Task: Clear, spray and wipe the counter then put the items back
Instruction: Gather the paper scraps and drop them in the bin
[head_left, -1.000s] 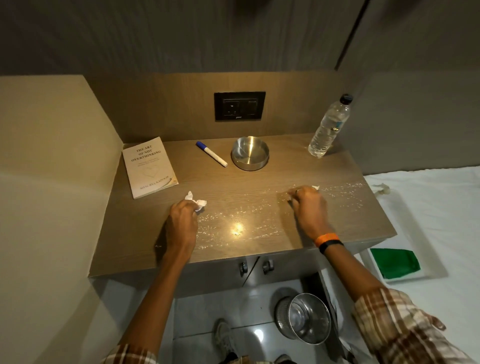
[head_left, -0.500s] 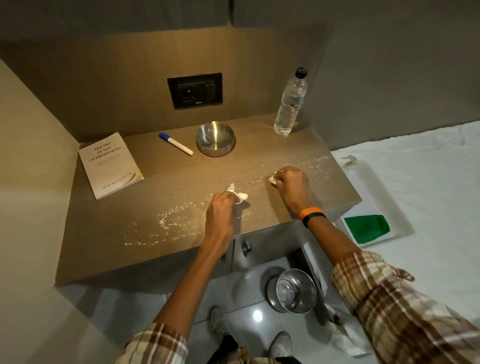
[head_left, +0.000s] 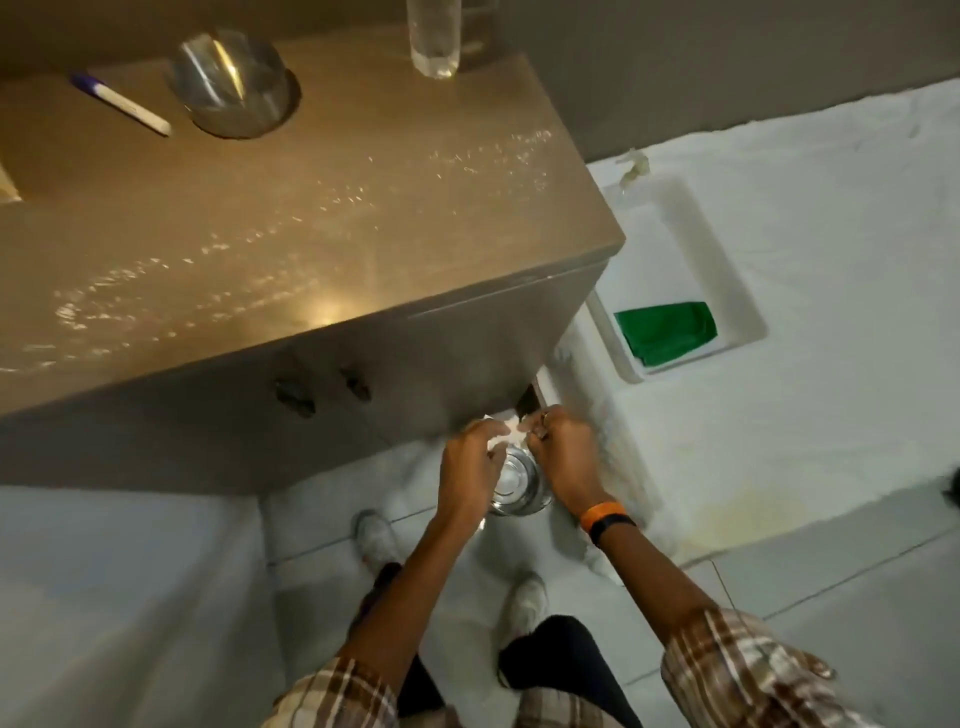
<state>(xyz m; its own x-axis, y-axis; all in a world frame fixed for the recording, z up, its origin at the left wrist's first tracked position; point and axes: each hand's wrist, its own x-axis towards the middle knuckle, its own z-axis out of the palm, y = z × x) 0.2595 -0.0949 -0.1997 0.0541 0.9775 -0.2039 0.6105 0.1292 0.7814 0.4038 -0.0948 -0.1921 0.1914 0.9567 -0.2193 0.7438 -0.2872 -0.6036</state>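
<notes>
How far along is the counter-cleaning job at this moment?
Early. In hand: the left hand and right hand hold crumpled paper scraps over the metal bin. Left: the pen, steel bowl and water bottle remain on the speckled counter; the green cloth lies unused.

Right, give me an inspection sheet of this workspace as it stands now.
Surface: wooden counter, scattered with glinting specks or droplets across its front half.
Job's things: crumpled white tissue held between both hands above the steel bin on the floor; green cloth lies in a white tray on the bed.
Clutter: marker pen, steel bowl and clear water bottle are on the counter at the back; a book corner shows at the left edge.
Grippers: left hand and right hand both pinch the tissue.
Cables: nothing seen.
Surroundings: white bedsheet to the right, tiled floor below.
</notes>
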